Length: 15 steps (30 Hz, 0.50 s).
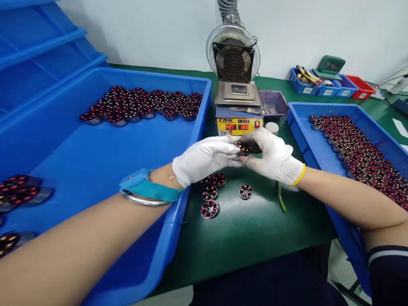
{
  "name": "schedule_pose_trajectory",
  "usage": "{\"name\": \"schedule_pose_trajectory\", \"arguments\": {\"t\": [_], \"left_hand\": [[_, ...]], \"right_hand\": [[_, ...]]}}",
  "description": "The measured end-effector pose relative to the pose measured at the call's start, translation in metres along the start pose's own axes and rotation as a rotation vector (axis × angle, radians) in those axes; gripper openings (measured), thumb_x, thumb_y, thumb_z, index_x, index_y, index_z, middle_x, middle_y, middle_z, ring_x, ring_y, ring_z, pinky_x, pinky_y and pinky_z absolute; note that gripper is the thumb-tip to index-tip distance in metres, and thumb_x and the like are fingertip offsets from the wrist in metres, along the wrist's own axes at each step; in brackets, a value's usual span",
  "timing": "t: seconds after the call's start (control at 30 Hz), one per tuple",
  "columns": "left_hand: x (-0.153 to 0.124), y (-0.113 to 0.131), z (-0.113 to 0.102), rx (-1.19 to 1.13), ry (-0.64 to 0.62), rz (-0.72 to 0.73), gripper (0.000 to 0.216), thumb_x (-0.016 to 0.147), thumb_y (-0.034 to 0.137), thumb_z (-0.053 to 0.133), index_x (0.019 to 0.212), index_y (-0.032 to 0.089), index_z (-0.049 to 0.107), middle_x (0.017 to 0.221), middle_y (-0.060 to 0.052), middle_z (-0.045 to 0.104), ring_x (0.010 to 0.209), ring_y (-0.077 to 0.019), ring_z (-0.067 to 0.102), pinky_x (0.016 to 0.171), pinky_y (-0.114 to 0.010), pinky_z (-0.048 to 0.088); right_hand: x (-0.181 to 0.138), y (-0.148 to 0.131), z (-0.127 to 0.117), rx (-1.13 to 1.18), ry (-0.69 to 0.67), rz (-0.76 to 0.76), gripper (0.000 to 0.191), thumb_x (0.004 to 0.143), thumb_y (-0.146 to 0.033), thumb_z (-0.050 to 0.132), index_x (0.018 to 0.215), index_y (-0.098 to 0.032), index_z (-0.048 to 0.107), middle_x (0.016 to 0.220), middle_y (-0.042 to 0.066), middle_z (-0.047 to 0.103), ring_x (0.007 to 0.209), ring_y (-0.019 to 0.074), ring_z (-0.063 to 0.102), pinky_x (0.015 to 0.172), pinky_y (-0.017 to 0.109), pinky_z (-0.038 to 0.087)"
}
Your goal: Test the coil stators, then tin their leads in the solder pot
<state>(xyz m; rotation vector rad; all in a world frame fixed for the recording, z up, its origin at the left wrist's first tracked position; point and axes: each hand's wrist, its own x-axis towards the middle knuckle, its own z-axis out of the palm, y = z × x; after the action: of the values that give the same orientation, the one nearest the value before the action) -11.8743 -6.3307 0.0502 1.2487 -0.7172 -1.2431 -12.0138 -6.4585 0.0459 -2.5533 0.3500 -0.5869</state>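
Between my gloved hands, in front of the solder pot (239, 127), is a small round motor stator (244, 147) with copper windings. My left hand (208, 155), in a white glove, grips its left side. My right hand (270, 154), in a white knit glove with a yellow cuff, is closed on its right side, and the fingers partly cover it. Below them on the green table lies a single stator (245, 191). Left of that one, several more stators (209, 209) with red or copper windings are lined up beside the blue bin.
A large blue bin (111, 144) with many stators stands left; another blue bin (306, 127) of stators stands right. Behind the pot is a fume fan (234, 63). A purple tray (280, 102), small blue boxes (304, 87) and a green-handled tool (280, 197) are also on the table.
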Motion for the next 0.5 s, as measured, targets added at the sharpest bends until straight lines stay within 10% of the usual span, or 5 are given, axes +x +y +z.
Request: {"name": "schedule_pose_trajectory", "arguments": {"t": [0.27,0.5], "left_hand": [[-0.003,0.001,0.009,0.237,0.087,0.115,0.053,0.062,0.022,0.072,0.115,0.016,0.068,0.095,-0.003,0.068,0.090,-0.0179,0.064,0.084,-0.034,0.054],[-0.003,0.004,0.004,0.562,-0.001,0.036,0.009,0.055,0.021,0.059,0.055,0.017,0.051,0.056,0.003,0.049,0.058,-0.0110,0.047,0.055,-0.026,0.041]], "right_hand": [[-0.001,0.004,0.001,-0.001,0.000,0.012,0.058,0.073,-0.038,0.073,0.128,-0.030,0.058,0.116,0.006,0.066,0.098,0.0260,0.068,0.081,0.042,0.060],[-0.004,-0.010,-0.018,-0.281,-0.104,-0.401,0.059,0.076,-0.024,0.067,0.134,-0.031,0.060,0.145,0.008,0.051,0.129,0.0314,0.050,0.103,0.048,0.047]]}}
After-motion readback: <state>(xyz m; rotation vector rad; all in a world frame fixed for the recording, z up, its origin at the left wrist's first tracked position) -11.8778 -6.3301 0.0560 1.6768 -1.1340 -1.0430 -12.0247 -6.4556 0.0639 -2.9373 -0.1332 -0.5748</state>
